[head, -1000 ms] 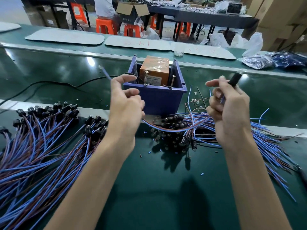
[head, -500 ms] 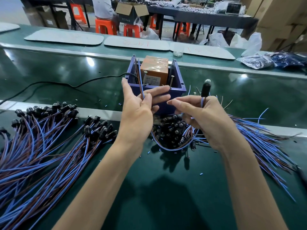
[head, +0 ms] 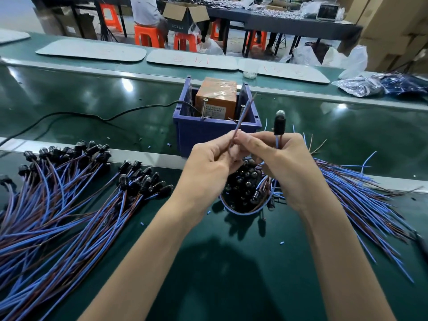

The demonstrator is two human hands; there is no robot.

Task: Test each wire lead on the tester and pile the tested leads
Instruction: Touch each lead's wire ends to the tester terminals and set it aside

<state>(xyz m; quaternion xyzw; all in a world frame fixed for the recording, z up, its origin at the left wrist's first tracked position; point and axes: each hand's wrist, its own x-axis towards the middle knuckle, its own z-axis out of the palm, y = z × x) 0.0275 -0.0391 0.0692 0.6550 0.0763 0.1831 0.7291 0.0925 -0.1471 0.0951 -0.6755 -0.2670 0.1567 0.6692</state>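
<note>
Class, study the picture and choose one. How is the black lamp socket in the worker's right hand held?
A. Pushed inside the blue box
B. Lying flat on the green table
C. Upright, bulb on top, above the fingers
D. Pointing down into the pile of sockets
C: the right hand pinches the wire lead just under its black socket, which stands upright with the bulb on top.

Blue and brown leads [head: 69, 218], black sockets [head: 279, 125], purple-blue bin [head: 208, 135], orange box [head: 215, 98], green table [head: 231, 274].
</note>
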